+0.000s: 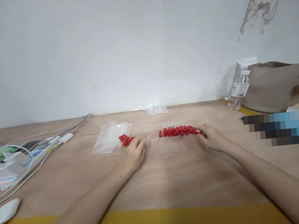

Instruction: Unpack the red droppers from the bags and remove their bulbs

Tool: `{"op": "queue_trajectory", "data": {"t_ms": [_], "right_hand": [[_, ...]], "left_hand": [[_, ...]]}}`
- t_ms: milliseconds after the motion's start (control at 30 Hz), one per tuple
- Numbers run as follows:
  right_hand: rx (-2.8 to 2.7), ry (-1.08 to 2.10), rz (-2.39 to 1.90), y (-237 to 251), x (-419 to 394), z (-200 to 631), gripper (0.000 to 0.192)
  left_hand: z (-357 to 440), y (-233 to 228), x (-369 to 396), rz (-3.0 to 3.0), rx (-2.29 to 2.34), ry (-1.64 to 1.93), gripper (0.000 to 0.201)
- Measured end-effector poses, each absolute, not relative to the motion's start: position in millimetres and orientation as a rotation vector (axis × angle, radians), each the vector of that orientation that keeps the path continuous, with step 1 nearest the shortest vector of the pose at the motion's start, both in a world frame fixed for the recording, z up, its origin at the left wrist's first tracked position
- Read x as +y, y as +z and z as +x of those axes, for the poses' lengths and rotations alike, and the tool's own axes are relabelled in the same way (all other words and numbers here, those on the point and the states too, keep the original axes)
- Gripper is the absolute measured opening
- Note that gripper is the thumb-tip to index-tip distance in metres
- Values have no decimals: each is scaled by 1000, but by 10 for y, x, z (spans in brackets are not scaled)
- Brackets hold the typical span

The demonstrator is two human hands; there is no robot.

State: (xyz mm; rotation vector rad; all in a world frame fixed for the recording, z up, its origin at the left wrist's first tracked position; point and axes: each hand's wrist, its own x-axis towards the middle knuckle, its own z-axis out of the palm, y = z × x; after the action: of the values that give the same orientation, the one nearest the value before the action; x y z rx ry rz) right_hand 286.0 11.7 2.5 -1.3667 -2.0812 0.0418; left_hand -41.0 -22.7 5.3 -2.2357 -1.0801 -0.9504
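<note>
My left hand is closed around a small bunch of red-tipped sticks. Their red heads stick out on its left, and a pale stick end shows past the fingertips on the right. My right hand pinches at the right end of a pile of red-tipped sticks, with a red tip at its fingers; how many it grips is hidden. The pile's pale stems point away toward the wall. In front of it lies a row of thin clear plastic tubes, beside my left fingertips.
Clear zip bags lie left of my left hand, another bag by the wall. A power strip with chargers and cables fills the left side. A water bottle, grey bag and pixelated area are at right.
</note>
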Motion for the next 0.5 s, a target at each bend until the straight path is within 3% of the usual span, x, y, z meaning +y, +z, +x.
{"op": "queue_trajectory", "data": {"t_ms": [167, 500], "right_hand": [[-1987, 348, -1402, 11, 43, 2751, 14], [-2028, 127, -1458, -72, 118, 2687, 14]], "left_hand": [[-419, 21, -191, -2201, -968, -884, 17], [-391, -11, -271, -2523, -1069, -952, 14]]}}
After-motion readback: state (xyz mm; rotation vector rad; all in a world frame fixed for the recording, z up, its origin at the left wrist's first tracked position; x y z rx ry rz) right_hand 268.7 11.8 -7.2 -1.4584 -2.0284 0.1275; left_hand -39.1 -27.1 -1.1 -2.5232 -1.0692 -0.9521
